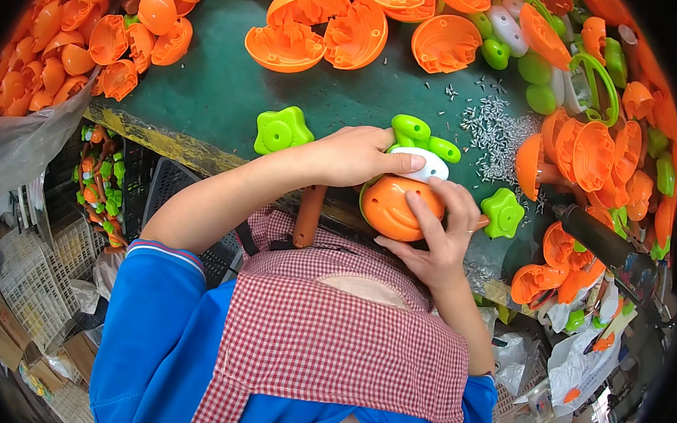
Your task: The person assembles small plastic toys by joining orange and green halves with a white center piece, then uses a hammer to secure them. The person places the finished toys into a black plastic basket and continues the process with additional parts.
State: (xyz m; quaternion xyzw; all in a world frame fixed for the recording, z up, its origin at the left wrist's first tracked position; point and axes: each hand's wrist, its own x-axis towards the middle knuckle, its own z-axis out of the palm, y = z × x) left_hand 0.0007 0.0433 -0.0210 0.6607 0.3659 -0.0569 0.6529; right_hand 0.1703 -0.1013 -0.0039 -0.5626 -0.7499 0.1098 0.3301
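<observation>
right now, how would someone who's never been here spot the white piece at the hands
At the near edge of the green tabletop, find the left hand and right hand. Partly covered by the left thumb is a rounded white piece, the only white between the green lobed piece and the orange shell.

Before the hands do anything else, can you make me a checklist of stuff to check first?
1. Left hand on the white piece: ok, its thumb is on top.
2. Right hand on the orange ball: ok, its fingers are on it.
3. Screws nearby: ok, heaped on the green table.
4. Black tool in a hand: not ok, it's off to the right.
5. White piece fixed tightly: cannot tell, the thumb hides part of it.
</observation>
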